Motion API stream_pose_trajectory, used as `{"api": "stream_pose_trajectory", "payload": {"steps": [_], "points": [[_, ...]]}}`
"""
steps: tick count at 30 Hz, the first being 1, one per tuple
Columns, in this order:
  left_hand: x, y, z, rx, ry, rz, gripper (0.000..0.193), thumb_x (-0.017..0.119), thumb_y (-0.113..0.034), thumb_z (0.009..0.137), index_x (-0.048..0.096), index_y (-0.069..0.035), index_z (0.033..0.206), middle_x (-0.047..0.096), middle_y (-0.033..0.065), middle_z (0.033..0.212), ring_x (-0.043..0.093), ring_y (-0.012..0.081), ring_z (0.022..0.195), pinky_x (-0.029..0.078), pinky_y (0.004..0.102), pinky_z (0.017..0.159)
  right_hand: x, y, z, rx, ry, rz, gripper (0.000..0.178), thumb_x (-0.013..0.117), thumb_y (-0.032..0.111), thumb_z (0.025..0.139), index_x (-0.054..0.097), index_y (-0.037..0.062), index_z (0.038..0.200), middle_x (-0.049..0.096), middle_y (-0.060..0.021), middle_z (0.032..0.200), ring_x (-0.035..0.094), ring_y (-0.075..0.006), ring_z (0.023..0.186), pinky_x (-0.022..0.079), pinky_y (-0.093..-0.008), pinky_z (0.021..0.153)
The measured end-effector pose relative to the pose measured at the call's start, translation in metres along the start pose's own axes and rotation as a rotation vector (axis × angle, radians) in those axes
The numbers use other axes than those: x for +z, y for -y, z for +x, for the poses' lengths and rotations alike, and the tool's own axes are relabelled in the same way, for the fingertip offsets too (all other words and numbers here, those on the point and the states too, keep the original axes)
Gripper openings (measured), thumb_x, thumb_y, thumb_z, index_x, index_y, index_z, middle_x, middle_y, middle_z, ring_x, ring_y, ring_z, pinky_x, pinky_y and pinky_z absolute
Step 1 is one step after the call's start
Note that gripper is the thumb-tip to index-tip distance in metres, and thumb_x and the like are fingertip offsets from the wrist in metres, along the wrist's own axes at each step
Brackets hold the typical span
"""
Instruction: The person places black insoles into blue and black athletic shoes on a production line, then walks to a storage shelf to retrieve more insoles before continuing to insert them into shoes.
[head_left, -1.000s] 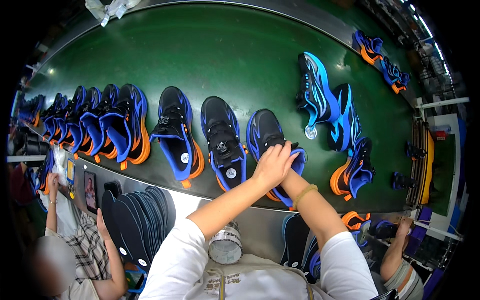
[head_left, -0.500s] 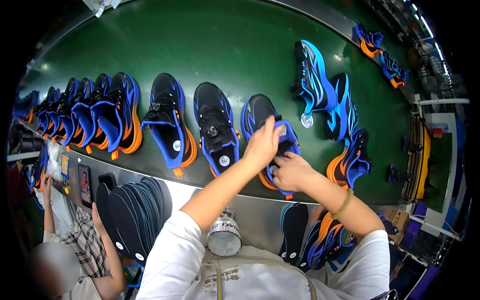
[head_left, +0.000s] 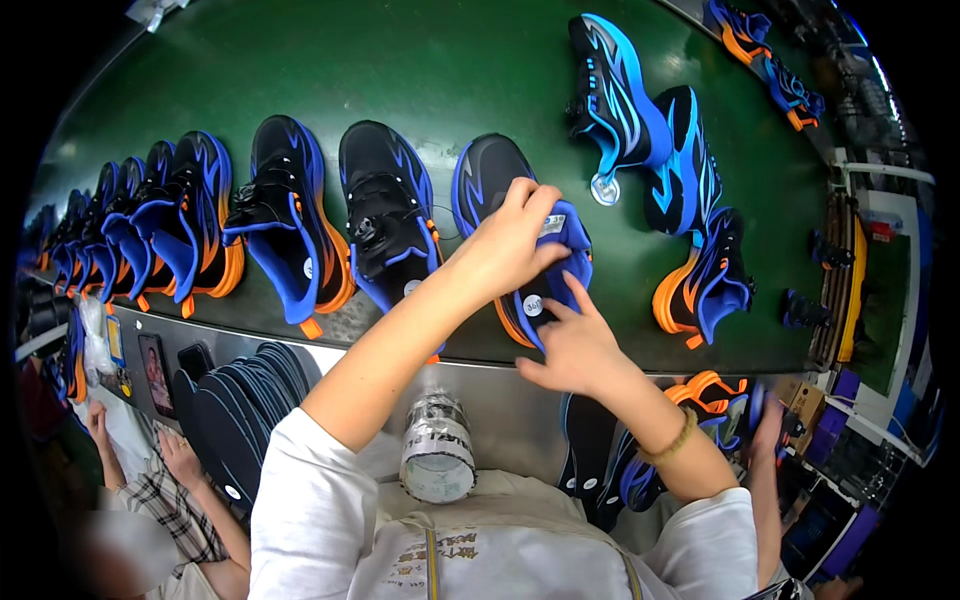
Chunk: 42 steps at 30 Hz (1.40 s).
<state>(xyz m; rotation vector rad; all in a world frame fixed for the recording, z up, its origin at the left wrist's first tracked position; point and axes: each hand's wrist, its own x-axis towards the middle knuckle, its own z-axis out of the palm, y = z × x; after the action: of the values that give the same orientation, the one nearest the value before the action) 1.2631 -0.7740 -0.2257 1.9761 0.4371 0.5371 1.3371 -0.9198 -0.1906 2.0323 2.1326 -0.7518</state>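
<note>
A black and blue sneaker (head_left: 494, 165) with an orange heel lies on the green belt, its toe pointing away from me. My left hand (head_left: 510, 240) is closed around its upper, holding the opening wide so that the blue lining shows. Inside lies an insole (head_left: 533, 305) with a round white label. My right hand (head_left: 580, 345) is at the heel end with fingers spread, and nothing shows in its grasp. To the left of this shoe, a similar sneaker (head_left: 385, 190) sits partly behind my left forearm.
More sneakers (head_left: 205, 200) line the belt (head_left: 400, 60) at left; light-blue ones (head_left: 620, 90) lie at right. A stack of insoles (head_left: 225, 410), a phone (head_left: 155, 370) and a tape roll (head_left: 438, 450) are near the front edge. A person's hand (head_left: 180, 460) is at left, another's arm (head_left: 765, 480) at right.
My right hand has drawn back from inside the shoe and its fingers have spread. The shoes sit farther left and higher in view. An arm has appeared at right, by orange-soled shoes.
</note>
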Motion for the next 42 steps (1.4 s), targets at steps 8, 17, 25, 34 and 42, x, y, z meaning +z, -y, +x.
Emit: {"api": "stream_pose_trajectory", "payload": {"steps": [8, 17, 25, 34, 42], "points": [[-0.009, 0.001, 0.002, -0.140, -0.003, 0.160, 0.035, 0.062, -0.018, 0.078, 0.049, -0.003, 0.107, 0.055, 0.0172, 0.094, 0.054, 0.0356, 0.088, 0.044, 0.0385, 0.074, 0.023, 0.012, -0.019, 0.095, -0.738, 0.146, 0.014, 0.065, 0.011, 0.066, 0.054, 0.0061, 0.073, 0.053, -0.0065, 0.078, 0.054, -0.0232, 0.084, 0.030, -0.0437, 0.095], [-0.035, -0.052, -0.035, -0.082, 0.190, 0.030, 0.030, 0.059, -0.004, 0.078, 0.052, 0.000, 0.107, 0.057, 0.0153, 0.097, 0.058, 0.0282, 0.087, 0.045, 0.0315, 0.074, 0.091, 0.024, -0.078, 0.131, -0.819, 0.252, 0.023, 0.072, 0.012, 0.065, 0.061, 0.0106, 0.085, 0.053, -0.0024, 0.089, 0.051, -0.0202, 0.090, 0.035, -0.0394, 0.083], [-0.050, -0.069, 0.041, 0.015, 0.126, 0.141, 0.036, 0.054, -0.012, 0.077, 0.052, 0.000, 0.111, 0.051, 0.0136, 0.113, 0.052, 0.0216, 0.098, 0.042, 0.0300, 0.081, 0.038, -0.033, -0.080, 0.271, -1.029, 0.293, 0.037, 0.063, 0.005, 0.072, 0.055, 0.0031, 0.108, 0.050, -0.0136, 0.110, 0.049, -0.0298, 0.100, 0.038, -0.0376, 0.086], [0.076, 0.015, 0.155, -0.745, 0.148, 0.166, 0.080, 0.065, -0.042, 0.073, 0.034, 0.008, 0.127, 0.043, 0.0230, 0.126, 0.047, 0.0287, 0.112, 0.039, 0.0350, 0.091, 0.018, -0.208, -0.030, 0.877, -0.783, 0.856, 0.094, 0.062, 0.051, 0.072, 0.023, -0.0107, 0.131, 0.023, -0.0273, 0.137, 0.025, -0.0334, 0.128, 0.022, -0.0347, 0.104], [0.085, 0.043, 0.158, -0.498, -0.275, -0.010, 0.039, 0.062, -0.016, 0.077, 0.046, -0.006, 0.111, 0.053, 0.0167, 0.113, 0.045, 0.0327, 0.106, 0.037, 0.0409, 0.090, -0.003, -0.195, 0.003, 0.748, -0.966, 0.224, 0.082, 0.081, 0.045, 0.047, 0.046, -0.0032, 0.103, 0.051, -0.0175, 0.098, 0.045, -0.0350, 0.098, 0.035, -0.0422, 0.087]]}}
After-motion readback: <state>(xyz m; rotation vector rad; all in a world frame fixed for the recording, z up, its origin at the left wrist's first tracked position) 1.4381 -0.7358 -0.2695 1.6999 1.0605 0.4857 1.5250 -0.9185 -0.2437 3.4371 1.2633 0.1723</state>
